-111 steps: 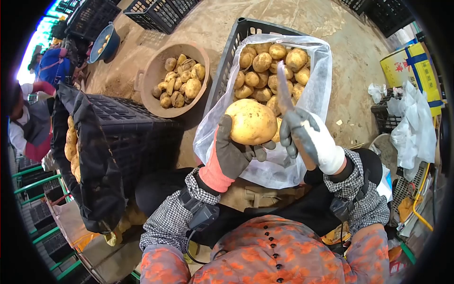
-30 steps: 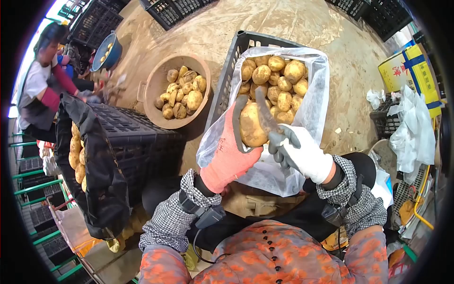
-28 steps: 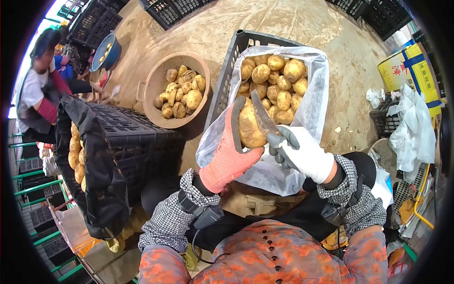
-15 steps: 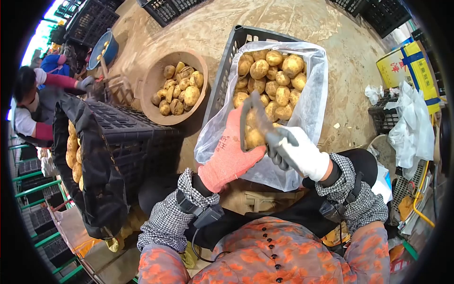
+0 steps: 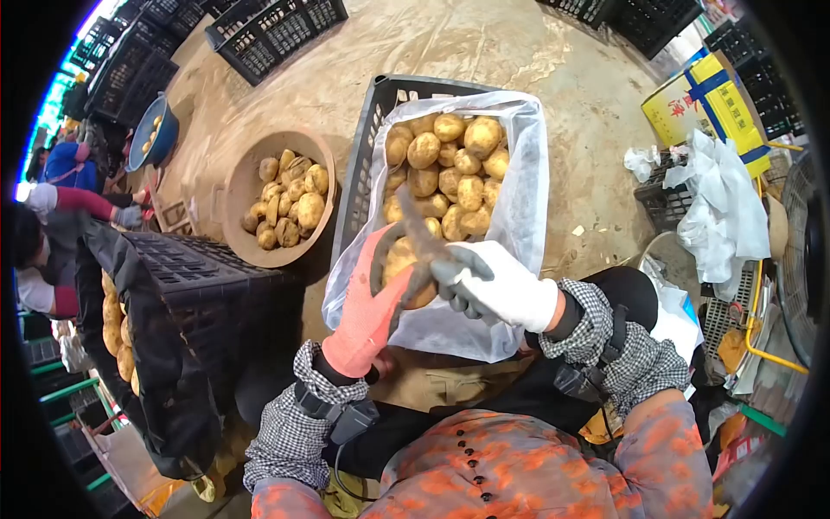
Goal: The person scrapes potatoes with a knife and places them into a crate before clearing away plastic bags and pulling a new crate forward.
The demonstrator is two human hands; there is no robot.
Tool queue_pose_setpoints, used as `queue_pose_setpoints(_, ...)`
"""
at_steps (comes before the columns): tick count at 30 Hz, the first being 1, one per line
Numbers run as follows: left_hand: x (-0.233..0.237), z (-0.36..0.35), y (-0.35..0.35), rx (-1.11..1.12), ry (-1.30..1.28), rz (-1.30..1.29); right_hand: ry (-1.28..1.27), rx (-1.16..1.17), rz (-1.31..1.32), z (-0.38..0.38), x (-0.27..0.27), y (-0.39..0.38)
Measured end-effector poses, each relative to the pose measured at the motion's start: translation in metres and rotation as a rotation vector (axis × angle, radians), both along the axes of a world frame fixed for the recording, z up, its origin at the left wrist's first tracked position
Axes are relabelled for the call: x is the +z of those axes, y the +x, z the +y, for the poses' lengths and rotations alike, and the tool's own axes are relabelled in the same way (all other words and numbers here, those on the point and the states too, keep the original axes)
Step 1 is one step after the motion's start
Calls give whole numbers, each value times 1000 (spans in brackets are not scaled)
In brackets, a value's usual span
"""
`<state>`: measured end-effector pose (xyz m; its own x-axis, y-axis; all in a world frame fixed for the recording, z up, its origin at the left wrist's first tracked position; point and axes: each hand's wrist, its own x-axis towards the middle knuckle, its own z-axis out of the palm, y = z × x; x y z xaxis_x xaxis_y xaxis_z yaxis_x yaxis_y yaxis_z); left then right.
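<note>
My left hand (image 5: 370, 298), in a pink and grey glove, is closed around a potato (image 5: 400, 258). My right hand (image 5: 497, 284), in a white and grey glove, grips a knife; its blurred blade (image 5: 417, 223) points up and left, just beside the potato. Both hands are over the near left part of a black crate (image 5: 361, 143) lined with a white plastic bag (image 5: 527, 182). Many potatoes (image 5: 467, 162) fill the bag. Whether the blade touches the held potato is unclear.
Left of the crate stands a brown basin (image 5: 238, 186) with cut potatoes. A black crate (image 5: 216, 268) with a dark liner is nearer me. A person (image 5: 52, 225) works at the far left, near a blue tub (image 5: 164, 143). Plastic bags (image 5: 722, 208) hang at right.
The view has shifted, so the crate and basin appear further left. My left hand now shows a potato in its grasp, and the knife has moved with my right hand, its blade still raised.
</note>
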<state>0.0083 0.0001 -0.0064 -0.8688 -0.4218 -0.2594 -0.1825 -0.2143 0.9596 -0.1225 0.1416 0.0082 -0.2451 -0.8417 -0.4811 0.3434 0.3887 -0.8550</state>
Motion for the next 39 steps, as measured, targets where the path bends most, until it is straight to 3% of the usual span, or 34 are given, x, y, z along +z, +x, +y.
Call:
queue_pose_setpoints(2, -9, -6, 2, 38, 17, -13, -27, 118, 36, 1, -14, -2)
queue_pose_setpoints(4, -15, -15, 2, -161, -811, 50, -37, 55, -25, 4, -9, 0)
queue_pose_setpoints(5, -17, -12, 1, -158, -814, 49, -43, -2, -89, 4, -8, 0)
queue_pose_setpoints(7, -4, 1, -4, 124, 376, 137, -52, -143, -46, 4, -17, -2)
queue_pose_setpoints(8, -3, -3, 1, 149, 454, 123, -94, -197, -126, 5, -17, -5)
queue_pose_setpoints(9, -6, -5, 0, -23, 312, 139, -134, -252, -207, 5, -18, -6)
queue_pose_setpoints(10, -6, -4, 0, -53, 300, 161, -133, -313, -192, 5, -19, -5)
queue_pose_setpoints(13, 3, -5, 1, -101, 394, 110, -92, -267, -210, 7, -14, -6)
queue_pose_setpoints(17, 8, 3, -2, -76, 246, 107, -128, -268, -227, 5, -16, -1)
queue_pose_setpoints(20, 4, 4, -3, -40, 45, 151, -80, -167, -79, 4, -8, -3)
queue_pose_setpoints(22, 2, -2, -3, -38, -552, 61, -37, -75, -12, 7, -13, -3)
queue_pose_setpoints(23, 1, -4, -2, -38, -554, 60, -38, -74, -12, 6, -11, -5)
queue_pose_setpoints(25, -1, -5, 0, -73, -1001, 65, -11, -45, 30, 6, -7, -8)
queue_pose_setpoints(29, -1, -4, 1, -83, -1091, 41, -47, 149, 212, 7, -12, -3)
queue_pose_setpoints(32, -3, 1, -1, -35, -1140, 41, 11, 85, 72, 9, -9, 2)
queue_pose_setpoints(34, -2, 1, -3, -18, -1178, 55, -92, -182, -146, 8, -7, -5)
queue_pose_setpoints(39, 5, 3, -5, -60, -1128, 52, -11, -263, -61, 2, -7, -10)
